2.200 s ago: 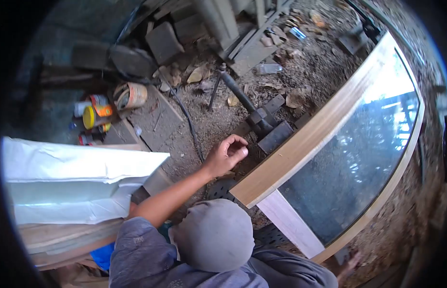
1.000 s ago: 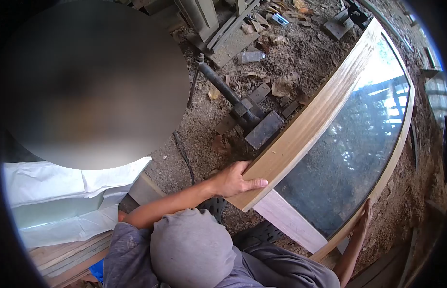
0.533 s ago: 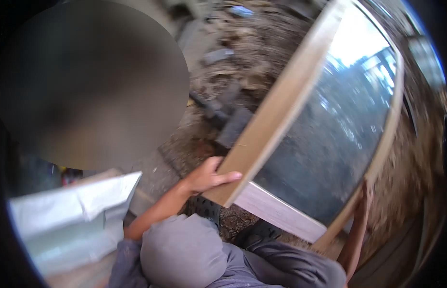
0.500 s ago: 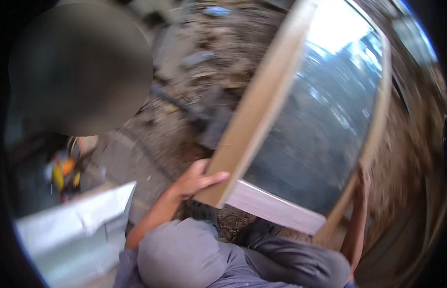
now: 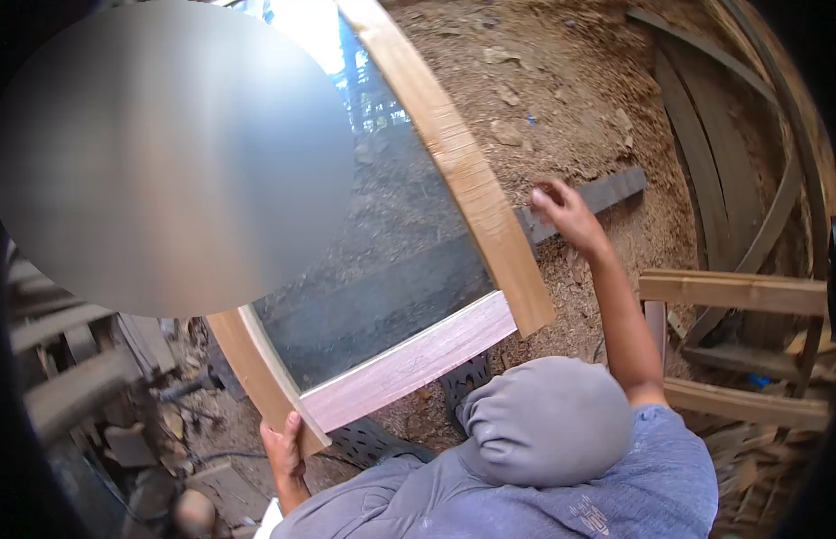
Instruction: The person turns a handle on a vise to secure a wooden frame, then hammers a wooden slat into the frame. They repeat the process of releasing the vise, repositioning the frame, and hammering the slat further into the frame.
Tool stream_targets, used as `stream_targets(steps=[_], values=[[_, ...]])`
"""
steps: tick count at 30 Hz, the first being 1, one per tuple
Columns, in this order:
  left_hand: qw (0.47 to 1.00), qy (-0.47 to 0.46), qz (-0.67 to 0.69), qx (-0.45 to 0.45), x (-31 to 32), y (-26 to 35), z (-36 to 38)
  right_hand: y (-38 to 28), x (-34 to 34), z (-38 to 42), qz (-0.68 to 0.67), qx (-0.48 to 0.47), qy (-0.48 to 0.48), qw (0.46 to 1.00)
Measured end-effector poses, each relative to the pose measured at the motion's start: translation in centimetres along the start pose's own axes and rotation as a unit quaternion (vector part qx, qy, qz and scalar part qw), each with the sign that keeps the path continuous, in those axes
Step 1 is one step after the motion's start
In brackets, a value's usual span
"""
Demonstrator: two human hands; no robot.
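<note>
A wooden frame with a glass pane (image 5: 409, 225) stands tilted in front of me, its right rail (image 5: 463, 171) and pinkish bottom rail (image 5: 413, 364) in view. Around the lower end of the left rail (image 5: 247, 377), my left hand (image 5: 285, 442) has its fingers wrapped. My right hand (image 5: 562, 211) is raised to the right of the right rail, apart from it, with fingers loosely bent and nothing between them. A large blurred disc hides the frame's upper left.
A dark beam (image 5: 607, 193) lies on ground strewn with wood shavings (image 5: 526, 90). On the right are a light wooden framework (image 5: 732, 292) and leaning boards (image 5: 705, 153). Stacked timber (image 5: 77, 373) and debris lie at the left, with a cable near my left hand.
The glazed frame now sits farther left in view and leans the other way. My right hand has let go of its right rail; my left hand still grips the left one.
</note>
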State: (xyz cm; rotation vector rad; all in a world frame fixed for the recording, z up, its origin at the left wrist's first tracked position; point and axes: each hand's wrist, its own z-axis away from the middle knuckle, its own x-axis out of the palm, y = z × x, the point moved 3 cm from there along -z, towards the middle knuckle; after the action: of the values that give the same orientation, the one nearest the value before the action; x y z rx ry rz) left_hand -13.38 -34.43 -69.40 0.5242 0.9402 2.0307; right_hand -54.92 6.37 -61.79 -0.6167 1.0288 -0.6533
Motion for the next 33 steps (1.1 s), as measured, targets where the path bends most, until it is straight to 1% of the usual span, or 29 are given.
stream_targets(steps=[1, 2, 3, 4, 5, 6, 8, 9, 11, 13, 15, 16, 18, 20, 22, 24, 25, 26, 28, 29, 30, 31, 32, 33], values=[[1.0, 0.03, -0.008, -0.005, -0.2, -0.2, 0.0, 1.8, -0.2, 1.9, -0.051, 0.009, 0.009, 0.999], [0.998, 0.06, -0.016, -0.009, -0.4, -0.3, 0.1, 3.7, -0.4, 3.7, -0.02, 0.006, 0.015, 1.0], [0.998, 0.052, -0.03, 0.001, -0.5, -0.2, 0.1, 4.8, -0.4, 5.7, 0.038, -0.017, 0.027, 0.999], [0.999, 0.029, -0.034, 0.002, -0.5, -0.2, 0.0, 6.0, 0.1, 7.4, 0.038, 0.035, 0.033, 0.998], [0.999, 0.007, -0.039, 0.002, -0.5, 0.1, -0.2, 5.3, 0.4, 9.1, 0.065, 0.066, 0.022, 0.995], [0.998, 0.0, -0.055, 0.01, -0.1, 0.6, -0.3, 6.6, 1.2, 10.0, 0.048, 0.068, 0.01, 0.996], [0.999, -0.007, -0.006, -0.037, 0.4, 0.9, 0.1, 7.3, 3.0, 11.1, 0.004, 0.088, -0.021, 0.996], [0.999, -0.02, -0.009, -0.029, 0.1, 0.7, -0.1, 7.2, 3.8, 11.3, -0.012, 0.091, -0.017, 0.996], [1.0, -0.005, -0.021, -0.023, 0.3, 1.1, 0.3, 6.5, 4.9, 11.3, -0.073, 0.035, -0.032, 0.996], [0.999, -0.011, -0.035, -0.011, 1.0, 1.5, 0.2, 6.3, 4.7, 11.4, -0.077, 0.031, -0.022, 0.996], [0.999, 0.014, -0.048, 0.004, 0.5, 1.5, 0.2, 6.7, 4.9, 11.4, -0.081, 0.016, -0.007, 0.997], [0.999, 0.01, -0.054, 0.002, 0.4, 1.5, 0.2, 7.0, 4.9, 11.5, -0.085, 0.021, -0.004, 0.996], [0.998, 0.0, -0.062, -0.004, 0.1, 1.5, 0.0, 7.1, 4.9, 11.5, -0.07, 0.043, -0.026, 0.996], [0.998, -0.004, -0.062, -0.02, -1.3, 0.7, -0.3, 7.0, 4.7, 11.4, -0.07, 0.042, -0.03, 0.996], [0.997, -0.01, -0.063, -0.033, -1.2, 0.7, -0.4, 6.8, 4.6, 11.3, -0.078, 0.04, -0.043, 0.995], [0.997, 0.034, -0.038, -0.054, -0.9, 0.8, 0.0, 7.0, 4.3, 11.3, -0.084, 0.046, -0.034, 0.995], [0.997, 0.041, -0.041, -0.052, -0.7, 1.1, 0.3, 6.9, 4.5, 11.4, -0.085, 0.051, -0.029, 0.995], [0.998, 0.024, -0.019, -0.054, -0.3, 1.1, 0.4, 6.9, 4.7, 11.3, -0.088, 0.044, -0.039, 0.994], [0.997, -0.017, 0.04, -0.07, -0.4, 0.4, 0.4, 7.2, 5.0, 11.2, -0.142, 0.018, -0.015, 0.99], [0.997, -0.018, 0.038, -0.058, 1.0, 1.2, 0.5, 7.2, 5.0, 11.2, -0.142, 0.018, -0.007, 0.99], [0.996, -0.005, 0.029, -0.08, 1.7, 1.9, 0.9, 7.0, 5.0, 11.1, -0.144, 0.01, -0.011, 0.99], [0.999, 0.018, 0.014, -0.045, 3.1, 3.1, 1.2, 6.1, 4.7, 11.3, -0.139, 0.015, -0.012, 0.99], [0.999, 0.028, 0.006, -0.03, 3.7, 3.8, 1.5, 6.5, 4.9, 11.1, -0.149, 0.004, -0.005, 0.989], [0.999, 0.039, -0.001, -0.019, 3.8, 4.3, 1.5, 6.5, 5.0, 10.7, -0.197, 0.011, -0.025, 0.98]])
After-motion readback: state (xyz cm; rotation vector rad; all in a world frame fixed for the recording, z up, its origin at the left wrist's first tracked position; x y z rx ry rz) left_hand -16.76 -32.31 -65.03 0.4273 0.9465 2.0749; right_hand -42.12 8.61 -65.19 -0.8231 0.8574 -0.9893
